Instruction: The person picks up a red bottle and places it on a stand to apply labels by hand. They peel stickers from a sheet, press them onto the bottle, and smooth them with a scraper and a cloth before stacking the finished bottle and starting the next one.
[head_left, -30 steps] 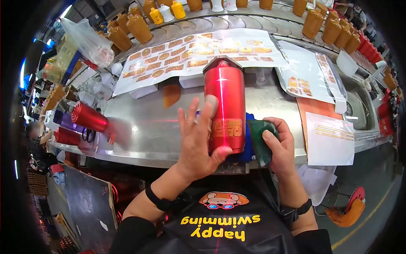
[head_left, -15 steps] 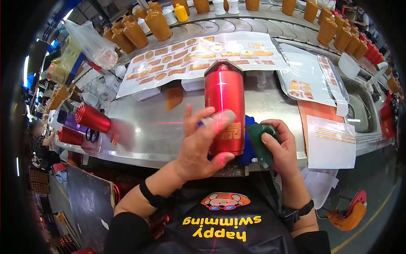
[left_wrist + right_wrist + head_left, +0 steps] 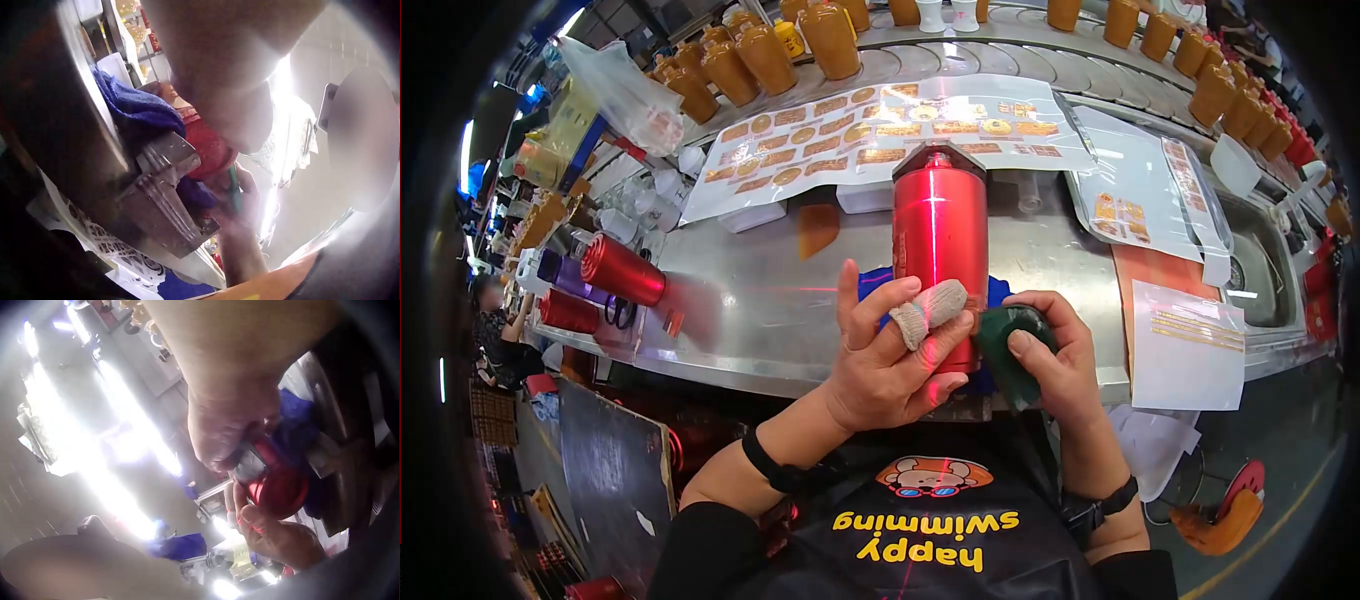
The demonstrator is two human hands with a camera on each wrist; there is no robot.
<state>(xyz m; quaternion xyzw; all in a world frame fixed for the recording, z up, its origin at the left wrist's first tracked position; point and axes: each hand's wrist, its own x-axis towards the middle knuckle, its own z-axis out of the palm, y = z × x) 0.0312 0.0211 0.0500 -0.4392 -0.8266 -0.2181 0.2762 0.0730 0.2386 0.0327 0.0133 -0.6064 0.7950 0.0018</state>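
Note:
A shiny red bottle (image 3: 940,225) lies over a blue cloth (image 3: 876,284), its neck pointing away from me and held against a dark octagonal piece (image 3: 915,160). My left hand (image 3: 878,375) rests across the bottle's near end, thumb close to its base. One left finger wears a grey knit finger sleeve (image 3: 932,312) that overlaps the bottle. The fingers hide the lower front of the bottle. In my right hand (image 3: 1065,360) a dark green flat scraper (image 3: 1008,360) is gripped between thumb and fingers, right beside the bottle. A metal support (image 3: 165,194) stands beneath the bottle.
A sheet of gold printed transfers (image 3: 800,150) lies behind the bottle. Right of it are a tray (image 3: 1090,150), a white sheet (image 3: 1185,350) and a sink (image 3: 1260,270). Another red bottle (image 3: 625,270) stands left. Brown bottles (image 3: 835,45) line the conveyor.
My left hand's spread fingers have come down and across the bottle's near end, covering its gold pattern. The right hand keeps the scraper at the bottle's right side.

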